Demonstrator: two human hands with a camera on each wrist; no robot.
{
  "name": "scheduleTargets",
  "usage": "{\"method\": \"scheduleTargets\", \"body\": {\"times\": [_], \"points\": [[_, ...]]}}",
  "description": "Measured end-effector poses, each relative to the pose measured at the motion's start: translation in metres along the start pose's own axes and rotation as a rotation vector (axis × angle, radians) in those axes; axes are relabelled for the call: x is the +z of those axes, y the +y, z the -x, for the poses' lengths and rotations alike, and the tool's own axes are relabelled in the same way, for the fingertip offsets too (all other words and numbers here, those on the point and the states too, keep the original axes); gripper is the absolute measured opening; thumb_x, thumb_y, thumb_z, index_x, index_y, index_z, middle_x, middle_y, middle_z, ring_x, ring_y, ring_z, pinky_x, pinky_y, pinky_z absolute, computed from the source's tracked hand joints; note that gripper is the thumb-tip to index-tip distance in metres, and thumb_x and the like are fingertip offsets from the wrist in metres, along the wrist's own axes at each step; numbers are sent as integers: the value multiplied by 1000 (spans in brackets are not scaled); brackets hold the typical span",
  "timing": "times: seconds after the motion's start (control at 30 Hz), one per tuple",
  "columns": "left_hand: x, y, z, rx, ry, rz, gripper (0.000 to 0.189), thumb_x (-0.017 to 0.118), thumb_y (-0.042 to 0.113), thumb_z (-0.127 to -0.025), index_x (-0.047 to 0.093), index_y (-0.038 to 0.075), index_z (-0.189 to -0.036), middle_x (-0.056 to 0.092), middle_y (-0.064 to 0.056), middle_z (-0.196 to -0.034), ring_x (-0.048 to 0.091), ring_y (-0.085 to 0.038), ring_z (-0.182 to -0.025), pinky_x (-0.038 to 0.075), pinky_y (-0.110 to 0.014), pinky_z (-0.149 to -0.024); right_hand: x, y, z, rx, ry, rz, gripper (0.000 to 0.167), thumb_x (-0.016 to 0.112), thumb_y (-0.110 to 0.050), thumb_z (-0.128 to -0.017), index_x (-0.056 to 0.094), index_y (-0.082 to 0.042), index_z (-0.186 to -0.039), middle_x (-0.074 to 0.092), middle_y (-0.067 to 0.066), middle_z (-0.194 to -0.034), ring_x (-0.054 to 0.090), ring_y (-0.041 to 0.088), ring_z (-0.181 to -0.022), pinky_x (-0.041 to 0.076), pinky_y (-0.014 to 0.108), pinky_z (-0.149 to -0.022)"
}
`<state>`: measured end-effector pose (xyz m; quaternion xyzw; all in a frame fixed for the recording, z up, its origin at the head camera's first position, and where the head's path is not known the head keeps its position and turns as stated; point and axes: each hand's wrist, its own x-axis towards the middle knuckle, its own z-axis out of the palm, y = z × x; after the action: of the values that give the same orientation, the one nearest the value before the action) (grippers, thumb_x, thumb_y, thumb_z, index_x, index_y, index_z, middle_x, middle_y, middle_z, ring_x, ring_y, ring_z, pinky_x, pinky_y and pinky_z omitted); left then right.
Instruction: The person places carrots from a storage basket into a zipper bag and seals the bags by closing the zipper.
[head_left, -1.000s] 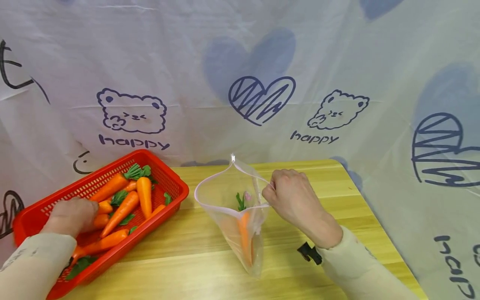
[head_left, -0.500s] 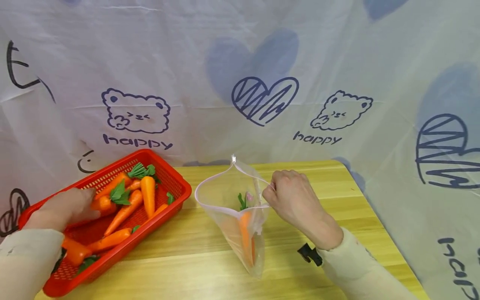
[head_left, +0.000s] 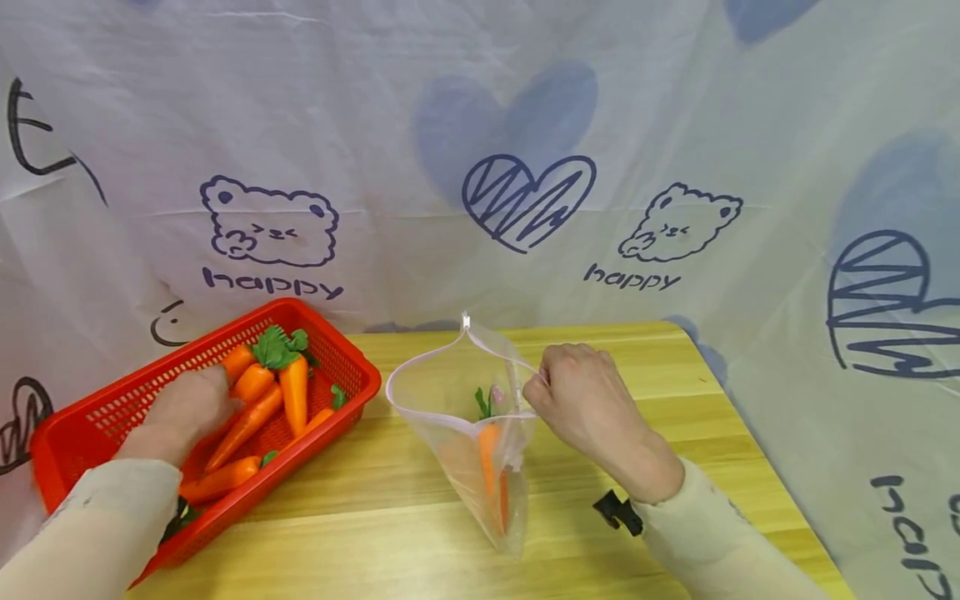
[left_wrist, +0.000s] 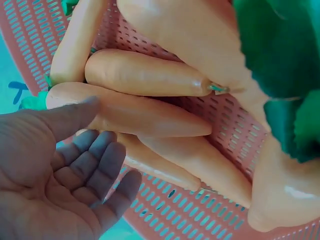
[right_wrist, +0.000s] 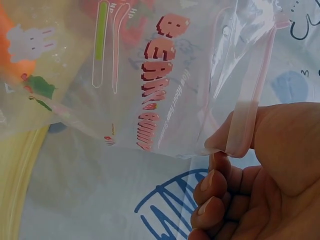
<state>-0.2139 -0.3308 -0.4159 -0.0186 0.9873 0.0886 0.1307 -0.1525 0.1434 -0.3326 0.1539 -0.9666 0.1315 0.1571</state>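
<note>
In the head view my left hand (head_left: 187, 408) is inside the red basket (head_left: 352, 367), over several orange carrots. The left wrist view has its thumb across the top end of one carrot (left_wrist: 145, 115), fingers loosely bent and spread apart from the thumb; contact is hard to tell. My right hand (head_left: 592, 408) pinches the right rim of a clear zip bag (head_left: 442, 433) between thumb and forefinger. The bag's mouth gapes, and a carrot with a green top (head_left: 489, 458) stands inside it. Close up, the right wrist view shows the pinched pink zip edge (right_wrist: 245, 135) and printed red lettering.
The wooden table (head_left: 360, 517) carries the basket at left and the bag in the middle. Behind hangs a pale printed cloth (head_left: 405, 250). A black clip (head_left: 618, 510) is at the right sleeve. Leafy tops (left_wrist: 280, 55) loom close in the left wrist view.
My left hand has shifted right within the basket, from the left side toward the middle carrots. Some carrots and leaves there have moved. The right hand and bag stay nearly still.
</note>
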Motion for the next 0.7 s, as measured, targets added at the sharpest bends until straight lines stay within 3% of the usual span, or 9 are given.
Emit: {"method": "scheduleTargets", "body": {"times": [0.13, 0.4, 0.53, 0.7], "points": [[2, -3, -2, -5, -35, 17, 39, 67, 32, -86, 60, -4, -100, 58, -18, -86, 54, -34, -76, 47, -48, -73, 1, -1, 0, -1, 6, 5, 21, 55, -14, -76, 45, -18, -58, 44, -3, -57, 42, 18, -58, 40, 35, -66], [11, -9, -4, 16, -12, 31, 48, 69, 33, -86, 57, -8, -109, 57, -19, -88, 53, -34, -78, 47, -50, -76, 3, -2, 0, -1, 4, 3, 20, 54, -14, -76, 45, -18, -58, 45, -3, -58, 43, 18, -59, 40, 35, -67], [11, -8, -3, 37, 77, 45, 46, 69, 37, -85, 56, -6, -96, 54, -18, -84, 50, -35, -78, 44, -49, -75, 3, -3, 0, -4, 2, 6, 20, 54, -14, -76, 45, -18, -58, 45, -3, -58, 43, 18, -59, 40, 35, -67], [6, 2, 0, 85, 248, 17, 54, 68, 41, -82, 51, -10, -92, 51, -30, -92, 47, -46, -85, 40, -58, -81, 3, -3, 0, 0, -6, 4, 20, 54, -14, -76, 45, -17, -59, 45, -3, -58, 42, 18, -59, 40, 35, -68]]}}
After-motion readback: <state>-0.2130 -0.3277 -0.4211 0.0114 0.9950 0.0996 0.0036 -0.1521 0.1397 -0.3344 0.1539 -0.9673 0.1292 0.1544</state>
